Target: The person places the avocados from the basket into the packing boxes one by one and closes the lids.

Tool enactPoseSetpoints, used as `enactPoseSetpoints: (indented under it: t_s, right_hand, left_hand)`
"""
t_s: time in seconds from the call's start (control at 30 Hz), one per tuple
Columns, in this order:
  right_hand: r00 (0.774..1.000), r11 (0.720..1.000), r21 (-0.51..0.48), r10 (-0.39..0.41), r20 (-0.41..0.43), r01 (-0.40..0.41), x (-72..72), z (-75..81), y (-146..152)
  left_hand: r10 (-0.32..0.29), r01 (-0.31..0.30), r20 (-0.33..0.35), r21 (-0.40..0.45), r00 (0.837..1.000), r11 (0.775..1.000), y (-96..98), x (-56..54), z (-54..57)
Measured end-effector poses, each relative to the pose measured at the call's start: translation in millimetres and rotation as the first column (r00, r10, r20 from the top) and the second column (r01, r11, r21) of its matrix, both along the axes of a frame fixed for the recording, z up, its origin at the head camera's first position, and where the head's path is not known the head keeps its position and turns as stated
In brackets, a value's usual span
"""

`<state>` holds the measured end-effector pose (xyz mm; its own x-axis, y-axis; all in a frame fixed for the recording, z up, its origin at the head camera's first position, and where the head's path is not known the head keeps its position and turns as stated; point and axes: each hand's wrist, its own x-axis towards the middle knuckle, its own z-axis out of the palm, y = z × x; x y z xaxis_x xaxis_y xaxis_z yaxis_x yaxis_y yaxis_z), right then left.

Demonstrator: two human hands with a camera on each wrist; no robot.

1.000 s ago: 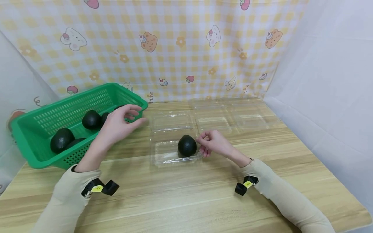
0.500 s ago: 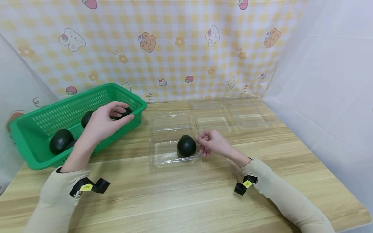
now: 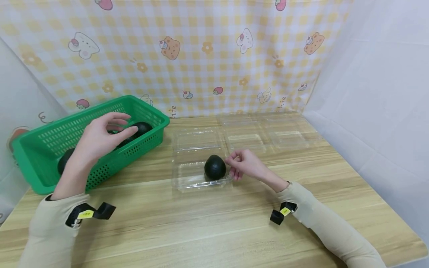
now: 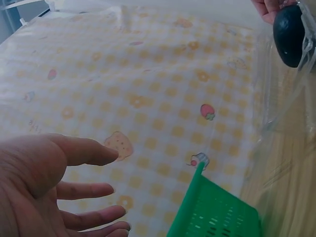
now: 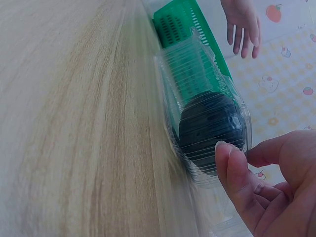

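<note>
My left hand hovers over the green plastic basket, fingers parted and loosely bent, holding nothing. In the left wrist view its spread fingers have only air between them. Several dark avocados lie in the basket, partly hidden behind the hand and forearm. On the table, a clear clamshell container lies with its lid folded back; one avocado sits at the right end of its near half. My right hand pinches the container's right edge between thumb and fingers, as the right wrist view shows.
More clear plastic containers lie side by side at the back right of the wooden table. A yellow checked cloth hangs behind the table, with a white sheet along the right side.
My left hand has moved left, from beside the basket's right end back over its middle, uncovering avocados at the right end. The right hand and the avocado in the container stay in place.
</note>
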<state>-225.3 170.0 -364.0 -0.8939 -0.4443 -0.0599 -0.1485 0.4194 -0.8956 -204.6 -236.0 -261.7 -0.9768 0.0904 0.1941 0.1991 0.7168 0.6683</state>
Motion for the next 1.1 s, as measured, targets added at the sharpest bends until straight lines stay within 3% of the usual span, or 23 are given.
enactPoseSetpoints:
  t_s: [0.47, 0.7, 1.1]
  right_hand:
    - [1.0, 1.0, 0.006, -0.006, -0.006, 0.006, 0.3, 0.5, 0.3]
    - [1.0, 1.0, 0.009, -0.008, -0.004, 0.008, 0.6, 0.9, -0.4]
    - [1.0, 1.0, 0.009, -0.006, -0.003, 0.006, 0.8, 0.5, -0.7]
  left_hand:
    - [-0.011, 0.022, 0.14, -0.082, 0.99, 0.996, -31.6, -2.6, 8.4]
    - [0.009, 0.004, 0.17, -0.077, 0.985, 0.997, -42.2, -0.9, 3.7]
    - [0.028, 0.001, 0.203, -0.141, 0.979, 0.99, -65.8, 1.4, -4.8]
